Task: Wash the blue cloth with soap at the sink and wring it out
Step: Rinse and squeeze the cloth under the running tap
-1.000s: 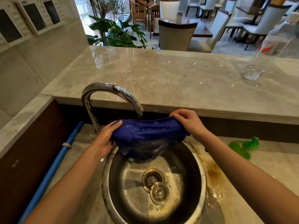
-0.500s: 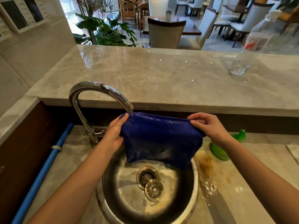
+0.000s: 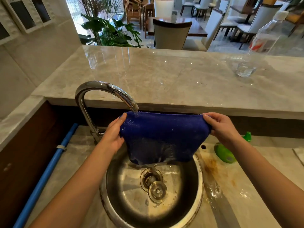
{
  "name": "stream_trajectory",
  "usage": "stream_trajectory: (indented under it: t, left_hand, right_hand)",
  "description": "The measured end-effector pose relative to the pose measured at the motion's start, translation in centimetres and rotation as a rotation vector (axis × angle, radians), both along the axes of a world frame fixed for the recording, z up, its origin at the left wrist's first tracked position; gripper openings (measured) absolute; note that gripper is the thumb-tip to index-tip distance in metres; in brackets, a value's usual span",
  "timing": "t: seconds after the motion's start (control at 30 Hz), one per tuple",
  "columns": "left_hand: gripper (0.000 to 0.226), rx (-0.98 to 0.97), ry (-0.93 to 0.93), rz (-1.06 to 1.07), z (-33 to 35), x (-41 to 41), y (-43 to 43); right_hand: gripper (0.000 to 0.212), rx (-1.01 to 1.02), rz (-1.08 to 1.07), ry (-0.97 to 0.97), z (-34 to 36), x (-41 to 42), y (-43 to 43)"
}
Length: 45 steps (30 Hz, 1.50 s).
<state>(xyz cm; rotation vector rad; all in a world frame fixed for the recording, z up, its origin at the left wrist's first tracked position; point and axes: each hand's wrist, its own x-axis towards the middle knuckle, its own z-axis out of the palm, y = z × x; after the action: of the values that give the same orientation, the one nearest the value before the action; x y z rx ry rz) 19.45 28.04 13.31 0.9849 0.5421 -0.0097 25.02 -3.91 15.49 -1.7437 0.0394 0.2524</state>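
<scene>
The blue cloth point(image 3: 164, 137) hangs spread out over the round steel sink point(image 3: 199, 186), wet and dripping from its lower edge. My left hand point(image 3: 113, 135) grips its left top corner just under the spout of the chrome tap point(image 3: 102, 89), where water runs onto the cloth. My right hand point(image 3: 220, 127) pinches the right top corner, fingers curled round the edge. A green soap bottle point(image 3: 224, 153) lies on its side on the counter right of the sink.
A loose drain plug point(image 3: 157, 191) sits in the basin beside the open drain. A blue pipe point(image 3: 47, 171) runs along the left. On the raised marble ledge point(image 3: 164, 76) stands a clear glass point(image 3: 245, 69) and a clear bottle point(image 3: 269, 33). The counter right of the sink is wet.
The cloth was bunched under the tap; both hands have pulled it out wide and flat. My right hand moved right, and water now streams off the cloth's bottom edge.
</scene>
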Motion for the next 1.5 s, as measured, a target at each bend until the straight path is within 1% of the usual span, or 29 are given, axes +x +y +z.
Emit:
stream_trajectory:
  t: [0.1, 0.23, 0.33, 0.43, 0.53, 0.63, 0.7, 0.83, 1.03, 1.17, 1.2, 1.27, 1.3, 1.33, 1.43, 1.47, 1.5]
  left_hand:
    - [0.013, -0.007, 0.041, 0.034, -0.2, -1.2, 1.0]
    - [0.024, -0.043, 0.086, 0.091, -0.2, -3.1, 3.1]
    - [0.013, -0.046, 0.055, 0.113, -0.1, -4.6, 4.7]
    - [0.013, -0.044, 0.038, 0.158, 0.1, -6.4, 6.1]
    - [0.021, -0.058, 0.060, 0.222, 0.4, -7.9, 7.0]
    - [0.031, -0.113, 0.066, 0.279, 0.4, -9.2, 7.8]
    - [0.029, -0.145, 0.064, 0.320, 0.2, -10.1, 8.0]
    - [0.012, -0.178, 0.048, 0.384, 0.1, -12.2, 7.9]
    - [0.013, -0.192, 0.087, 0.462, 0.0, -14.1, 8.8]
    - [0.014, -0.259, 0.111, 0.493, -0.5, -14.5, 9.5]
    - [0.017, -0.269, 0.112, 0.488, -0.4, -14.4, 9.4]
    - [0.032, -0.275, 0.106, 0.468, 0.0, -14.0, 9.0]
    - [0.036, -0.275, 0.107, 0.459, 0.2, -13.6, 8.8]
    - [0.035, -0.278, 0.107, 0.445, 0.4, -13.2, 8.5]
    - [0.011, -0.264, 0.124, 0.387, 0.6, -11.5, 7.2]
    - [0.007, -0.255, 0.130, 0.355, 0.5, -10.7, 6.7]
    - [0.009, -0.247, 0.137, 0.320, 0.5, -10.0, 6.0]
  right_hand:
    - [0.019, -0.003, -0.013, 0.004, -0.2, 0.0, 1.7]
    - [0.019, 0.011, 0.005, 0.008, -0.3, 0.1, 4.5]
    - [0.018, 0.026, 0.039, 0.015, -0.2, 0.1, 6.5]
    - [0.018, 0.045, 0.072, 0.035, 0.0, 0.1, 8.6]
    - [0.018, 0.085, 0.085, 0.069, -0.1, 0.2, 10.6]
    - [0.016, 0.120, 0.100, 0.107, -0.2, 0.2, 12.2]
    - [0.017, 0.133, 0.108, 0.128, -0.5, 0.3, 13.2]
    - [0.019, 0.122, 0.150, 0.137, -1.1, 0.3, 15.2]
    - [0.022, 0.156, 0.265, 0.189, -1.3, -0.8, 17.3]
    - [0.026, 0.142, 0.316, 0.222, -1.4, -1.6, 17.4]
    - [0.025, 0.152, 0.321, 0.237, -1.3, -1.7, 17.3]
    - [0.023, 0.201, 0.305, 0.286, -1.1, -1.7, 16.9]
    - [0.022, 0.240, 0.279, 0.324, -1.0, -1.6, 16.6]
    - [0.022, 0.285, 0.236, 0.374, -0.8, -1.5, 16.2]
    - [0.026, 0.471, 0.041, 0.555, -0.5, -1.6, 14.5]
    - [0.029, 0.540, -0.023, 0.598, -0.4, -1.7, 13.9]
    - [0.032, 0.595, -0.074, 0.620, -0.3, -1.9, 13.4]
